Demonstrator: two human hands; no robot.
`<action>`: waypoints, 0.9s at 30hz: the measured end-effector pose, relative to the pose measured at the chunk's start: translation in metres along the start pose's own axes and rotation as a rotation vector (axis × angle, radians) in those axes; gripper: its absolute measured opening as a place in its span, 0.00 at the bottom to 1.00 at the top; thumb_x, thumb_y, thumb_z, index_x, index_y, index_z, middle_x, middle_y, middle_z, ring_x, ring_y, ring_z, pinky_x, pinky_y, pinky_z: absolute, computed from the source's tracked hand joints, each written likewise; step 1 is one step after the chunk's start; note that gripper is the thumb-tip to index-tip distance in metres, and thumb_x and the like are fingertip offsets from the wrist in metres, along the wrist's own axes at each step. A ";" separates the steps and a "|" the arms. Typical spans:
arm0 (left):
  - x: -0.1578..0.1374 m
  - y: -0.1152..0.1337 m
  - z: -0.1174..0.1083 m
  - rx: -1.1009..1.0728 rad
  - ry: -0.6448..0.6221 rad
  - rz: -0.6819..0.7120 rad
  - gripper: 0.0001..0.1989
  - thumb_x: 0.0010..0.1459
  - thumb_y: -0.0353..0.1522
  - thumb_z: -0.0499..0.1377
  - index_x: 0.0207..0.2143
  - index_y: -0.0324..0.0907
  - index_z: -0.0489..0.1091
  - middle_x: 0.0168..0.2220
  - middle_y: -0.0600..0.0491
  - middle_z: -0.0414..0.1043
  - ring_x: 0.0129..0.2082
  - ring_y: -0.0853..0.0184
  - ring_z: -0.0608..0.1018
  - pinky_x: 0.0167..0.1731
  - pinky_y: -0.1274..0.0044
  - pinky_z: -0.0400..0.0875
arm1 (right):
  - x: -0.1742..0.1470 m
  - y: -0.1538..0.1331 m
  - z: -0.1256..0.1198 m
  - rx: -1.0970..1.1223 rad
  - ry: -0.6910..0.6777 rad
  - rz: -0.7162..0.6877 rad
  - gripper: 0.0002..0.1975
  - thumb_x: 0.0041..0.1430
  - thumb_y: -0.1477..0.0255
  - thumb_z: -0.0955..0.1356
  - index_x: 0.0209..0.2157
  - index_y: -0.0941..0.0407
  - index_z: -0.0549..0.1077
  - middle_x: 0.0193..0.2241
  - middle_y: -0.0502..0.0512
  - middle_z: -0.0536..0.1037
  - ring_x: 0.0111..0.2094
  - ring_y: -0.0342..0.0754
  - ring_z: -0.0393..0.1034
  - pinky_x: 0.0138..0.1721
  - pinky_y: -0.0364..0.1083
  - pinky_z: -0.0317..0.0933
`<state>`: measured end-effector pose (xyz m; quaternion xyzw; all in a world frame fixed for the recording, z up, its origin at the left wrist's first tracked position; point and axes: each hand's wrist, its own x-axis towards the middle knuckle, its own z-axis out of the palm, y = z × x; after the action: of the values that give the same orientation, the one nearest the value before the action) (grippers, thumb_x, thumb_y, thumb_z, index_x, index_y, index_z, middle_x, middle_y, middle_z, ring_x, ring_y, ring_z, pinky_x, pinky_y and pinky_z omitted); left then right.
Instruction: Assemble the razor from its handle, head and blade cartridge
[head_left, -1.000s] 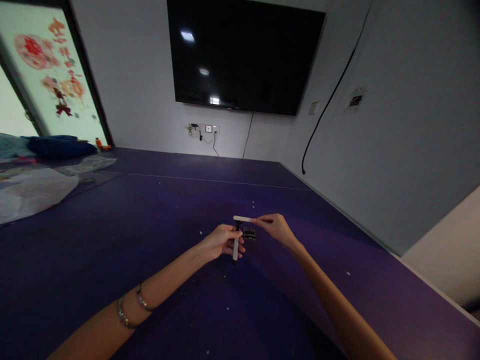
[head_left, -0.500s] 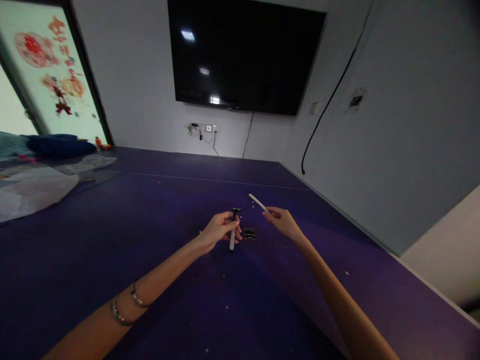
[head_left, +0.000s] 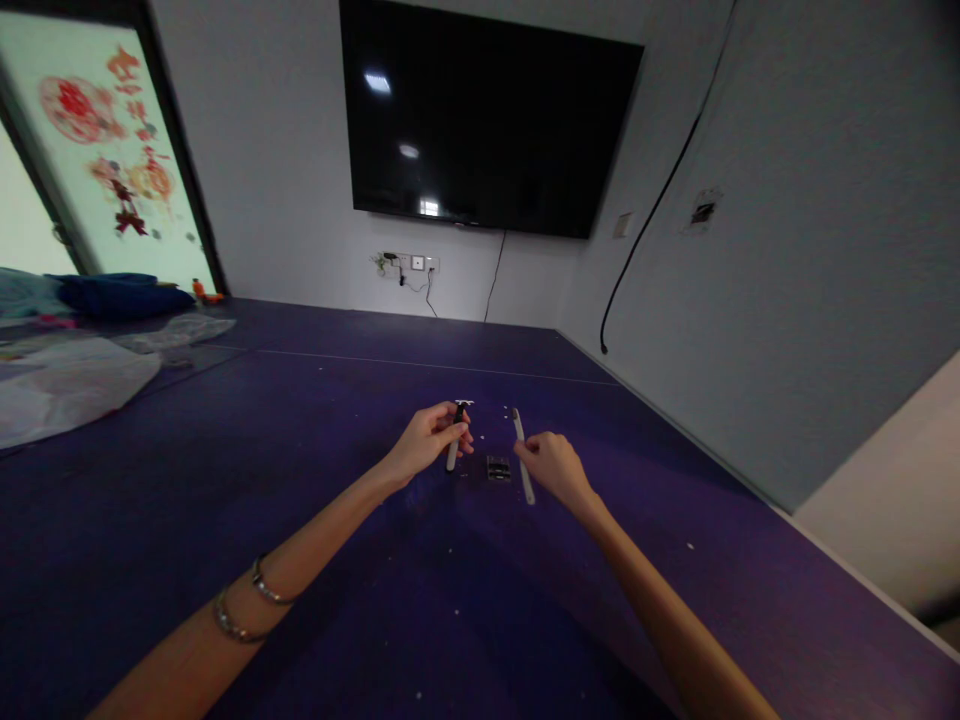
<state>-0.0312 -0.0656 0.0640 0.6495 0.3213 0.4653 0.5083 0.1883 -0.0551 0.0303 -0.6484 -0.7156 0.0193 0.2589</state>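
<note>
My left hand (head_left: 433, 438) is closed round a razor (head_left: 453, 452) with a dark neck and a pale grey handle. The razor's head points up and away from me, above the fingers. In my right hand (head_left: 553, 464), thumb and fingers pinch a slim white toothbrush (head_left: 526, 484) near its middle. Its darker bristle end is at the far side and its handle end points toward me. Between the two hands a small dark case (head_left: 498, 468), partly see-through, lies on the purple surface (head_left: 420, 580); neither hand touches it.
Small white crumbs are scattered over the surface. Clear plastic sheeting (head_left: 82, 385) and a dark blue cloth bundle (head_left: 124, 295) lie at the far left. A wall-mounted television (head_left: 487, 120) is ahead, and a black cable (head_left: 652, 230) hangs down the right wall.
My right hand has turned the toothbrush from slanting up-left to nearly lengthwise, its handle now showing below the fingers. My left hand has moved slightly up and left with the razor.
</note>
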 end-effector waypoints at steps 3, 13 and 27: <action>0.000 -0.001 0.000 -0.001 0.002 -0.002 0.07 0.53 0.31 0.57 0.34 0.38 0.63 0.26 0.53 0.70 0.26 0.69 0.76 0.31 0.73 0.72 | -0.013 -0.016 0.019 -0.086 -0.113 -0.015 0.18 0.55 0.64 0.61 0.20 0.57 0.76 0.21 0.59 0.77 0.25 0.50 0.73 0.24 0.42 0.54; 0.000 -0.006 0.000 0.004 -0.003 -0.015 0.06 0.53 0.30 0.55 0.34 0.38 0.63 0.26 0.54 0.69 0.25 0.70 0.76 0.29 0.75 0.72 | -0.034 -0.038 0.055 -0.228 -0.241 -0.056 0.17 0.56 0.66 0.59 0.31 0.59 0.76 0.32 0.63 0.78 0.33 0.53 0.74 0.32 0.44 0.61; 0.001 -0.012 0.000 0.001 -0.014 -0.026 0.06 0.54 0.30 0.55 0.35 0.38 0.63 0.26 0.53 0.70 0.25 0.69 0.76 0.28 0.76 0.71 | -0.036 -0.037 0.054 -0.238 -0.231 -0.092 0.22 0.60 0.62 0.56 0.30 0.59 0.76 0.30 0.64 0.78 0.32 0.55 0.74 0.32 0.48 0.62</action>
<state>-0.0301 -0.0617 0.0528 0.6489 0.3263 0.4538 0.5162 0.1336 -0.0781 -0.0157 -0.6345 -0.7669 -0.0032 0.0967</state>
